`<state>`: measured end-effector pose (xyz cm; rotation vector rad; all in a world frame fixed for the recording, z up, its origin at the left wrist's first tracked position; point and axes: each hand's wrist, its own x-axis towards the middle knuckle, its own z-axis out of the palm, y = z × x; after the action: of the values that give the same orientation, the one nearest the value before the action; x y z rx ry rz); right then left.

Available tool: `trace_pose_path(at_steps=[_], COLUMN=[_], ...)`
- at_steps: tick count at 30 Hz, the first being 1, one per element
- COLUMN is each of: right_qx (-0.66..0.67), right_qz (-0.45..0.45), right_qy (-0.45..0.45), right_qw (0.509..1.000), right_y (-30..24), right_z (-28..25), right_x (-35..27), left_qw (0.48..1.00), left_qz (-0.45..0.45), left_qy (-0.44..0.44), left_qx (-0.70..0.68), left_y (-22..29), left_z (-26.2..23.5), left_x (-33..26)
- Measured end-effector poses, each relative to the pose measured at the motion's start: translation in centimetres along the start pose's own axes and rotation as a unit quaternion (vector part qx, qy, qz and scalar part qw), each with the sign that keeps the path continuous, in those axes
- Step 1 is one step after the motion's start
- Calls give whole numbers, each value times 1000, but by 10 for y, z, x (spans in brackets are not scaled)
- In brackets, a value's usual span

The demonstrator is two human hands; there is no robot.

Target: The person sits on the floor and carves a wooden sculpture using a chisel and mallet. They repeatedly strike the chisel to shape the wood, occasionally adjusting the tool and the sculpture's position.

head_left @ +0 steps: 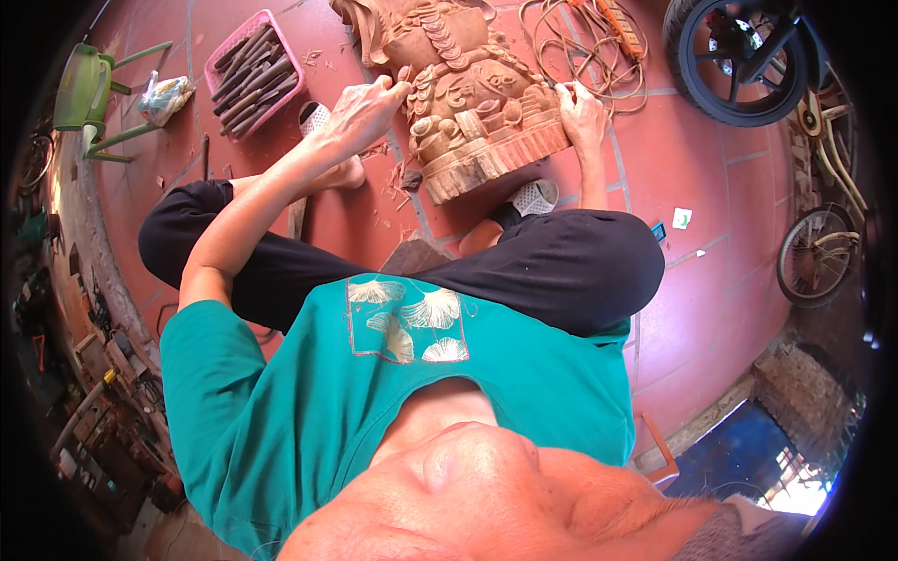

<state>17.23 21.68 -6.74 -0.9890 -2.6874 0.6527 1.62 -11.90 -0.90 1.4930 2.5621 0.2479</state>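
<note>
A large wooden carving (477, 103) with stacked coin shapes and a ribbed base stands on the red tile floor between my feet. My left hand (363, 112) is at its left edge, fingers pinched together against the carved coins. My right hand (580, 114) grips the carving's right side near the base. I sit with my knees spread, in black trousers and a teal shirt. Whether a small tool sits in the left fingers is not visible.
A pink basket (253, 70) of chisels lies to the left, beside a plastic bag (166, 96) and a green chair (84, 93). Coiled cable with a power strip (589, 37) lies behind the carving. A motorbike wheel (739, 56) and bicycle wheel (814, 252) stand right. Wood chips (393, 187) litter the floor.
</note>
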Motion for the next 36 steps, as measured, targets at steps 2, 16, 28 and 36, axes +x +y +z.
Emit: trace_pose_path(at_steps=[2,16,28,36], right_qx=[2,3,-2,-22], right_qz=[3,14,21,-12], right_qy=[-2,11,7,34], right_qw=[1000,1000,1000,999], right_y=[1,-5,-4,-5], right_z=[0,0,2,2], right_x=[0,-1,2,1], left_qw=[999,983,971,847], left_qz=[21,39,85,-52], left_qy=[21,148,193,66], left_qx=[-21,-98,-116,-525], left_y=[-10,-24,-32,-30], left_z=[7,46,64,64], left_x=[-1,-7,1,5])
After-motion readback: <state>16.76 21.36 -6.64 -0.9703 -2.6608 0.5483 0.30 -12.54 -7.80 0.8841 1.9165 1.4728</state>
